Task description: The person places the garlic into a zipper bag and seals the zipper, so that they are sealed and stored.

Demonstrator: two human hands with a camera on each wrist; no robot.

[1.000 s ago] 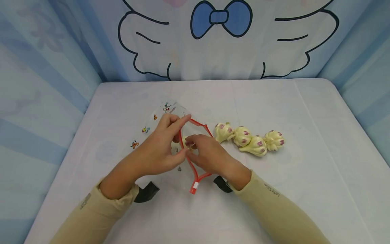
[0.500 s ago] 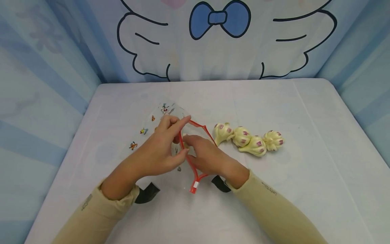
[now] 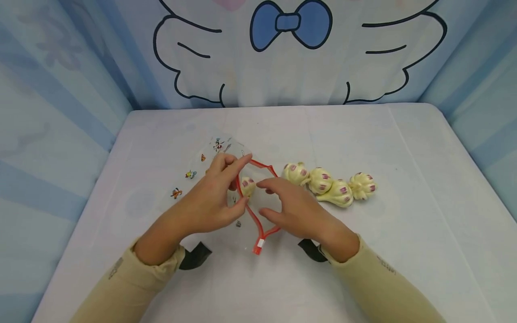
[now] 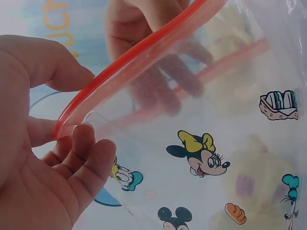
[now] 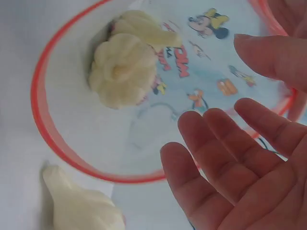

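A clear zip bag [image 3: 210, 157] printed with cartoon figures lies at the middle left of the table, its red zip rim [image 3: 258, 224] standing open toward the right. My left hand [image 3: 236, 186] pinches the near side of that rim [image 4: 72, 120] between thumb and fingers and holds the mouth up. One pale garlic bulb [image 3: 247, 186] sits just inside the mouth [image 5: 122, 67]. My right hand [image 3: 274, 199] hovers in front of the opening, fingers [image 5: 225, 158] spread and holding nothing. Several more garlic bulbs [image 3: 331, 184] lie in a row to the right of the bag.
The table [image 3: 424, 188] has a white cloth and is walled in by blue and white fabric on three sides. The nearest loose bulb [image 5: 79, 206] lies just outside the red rim. A black strap [image 3: 194, 255] shows at each wrist.
My right hand has drawn back out of the bag mouth to the right and opened, leaving a garlic bulb inside. My left hand has kept its hold on the rim.
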